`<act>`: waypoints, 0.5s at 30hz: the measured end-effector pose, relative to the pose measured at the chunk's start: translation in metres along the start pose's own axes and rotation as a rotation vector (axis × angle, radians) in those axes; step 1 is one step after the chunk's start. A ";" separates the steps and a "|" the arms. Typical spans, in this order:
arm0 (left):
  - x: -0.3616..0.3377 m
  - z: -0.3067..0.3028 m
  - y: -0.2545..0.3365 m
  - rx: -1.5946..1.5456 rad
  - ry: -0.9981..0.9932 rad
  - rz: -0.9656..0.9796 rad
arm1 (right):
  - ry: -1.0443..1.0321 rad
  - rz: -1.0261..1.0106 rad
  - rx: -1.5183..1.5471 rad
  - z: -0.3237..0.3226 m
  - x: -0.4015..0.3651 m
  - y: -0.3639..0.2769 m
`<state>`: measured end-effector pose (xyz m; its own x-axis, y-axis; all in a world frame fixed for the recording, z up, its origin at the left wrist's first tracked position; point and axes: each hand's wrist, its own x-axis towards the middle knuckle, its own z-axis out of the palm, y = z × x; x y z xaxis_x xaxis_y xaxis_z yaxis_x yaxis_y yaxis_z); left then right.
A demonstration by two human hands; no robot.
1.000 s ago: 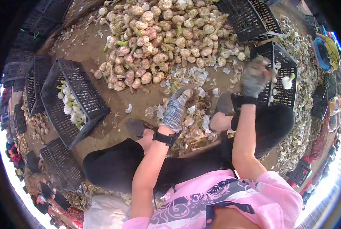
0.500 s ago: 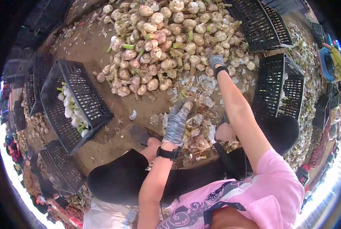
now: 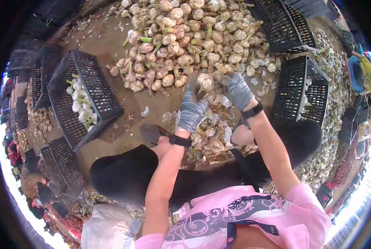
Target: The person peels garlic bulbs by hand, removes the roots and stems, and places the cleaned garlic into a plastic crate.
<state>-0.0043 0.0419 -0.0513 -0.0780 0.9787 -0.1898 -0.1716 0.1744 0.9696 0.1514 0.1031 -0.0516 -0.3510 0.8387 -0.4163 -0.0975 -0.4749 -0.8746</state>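
Note:
Between my two hands is a pale garlic bulb [image 3: 205,82], streaked with brown dirt, just above the near edge of the garlic pile [image 3: 175,41]. My left hand [image 3: 192,107], in a grey knitted glove, curls its fingers and thumb around the bulb's left and lower side. From the right, my gloved right hand [image 3: 237,89] closes its fingertips at the bulb's other side; part of that contact is hard to see. Loose papery skins [image 3: 212,133] lie on the ground beneath the hands, between my feet.
A tilted black crate [image 3: 104,89] at left contains white garlic bulbs [image 3: 82,106]. Another black crate [image 3: 291,89] with bulbs stands at right, and a third [image 3: 272,25] is behind it. A white sack [image 3: 108,228] lies at lower left.
My right hand has come back from the pile toward my left hand. My left hand has moved slightly forward, and a garlic bulb is now between them.

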 end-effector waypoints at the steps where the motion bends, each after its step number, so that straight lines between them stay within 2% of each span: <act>1: -0.001 0.000 0.006 -0.135 -0.057 0.017 | -0.065 -0.120 -0.044 0.011 -0.012 -0.008; 2: -0.004 -0.002 0.015 -0.257 -0.075 0.018 | -0.064 -0.128 -0.042 0.017 -0.018 -0.015; 4: -0.012 -0.003 0.025 -0.271 -0.085 0.026 | 0.040 0.008 -0.007 0.023 -0.028 -0.027; 7: -0.015 -0.001 0.030 -0.218 -0.056 0.123 | 0.006 -0.064 -0.043 0.025 -0.039 -0.035; 9: -0.019 -0.004 0.033 -0.370 -0.081 -0.043 | -0.008 -0.089 -0.056 0.036 -0.050 -0.043; 13: -0.018 -0.009 0.036 -0.264 0.060 -0.172 | 0.060 0.013 -0.245 0.047 -0.062 -0.037; 14: -0.008 -0.008 0.023 -0.087 0.173 0.099 | 0.079 -0.067 -0.233 0.052 -0.066 -0.030; 15: -0.003 -0.014 0.011 -0.091 0.180 0.099 | 0.099 -0.147 -0.221 0.054 -0.066 -0.021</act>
<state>-0.0199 0.0388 -0.0425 -0.2716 0.9540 -0.1272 -0.2413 0.0604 0.9686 0.1265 0.0432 0.0080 -0.2541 0.9214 -0.2942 0.0687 -0.2862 -0.9557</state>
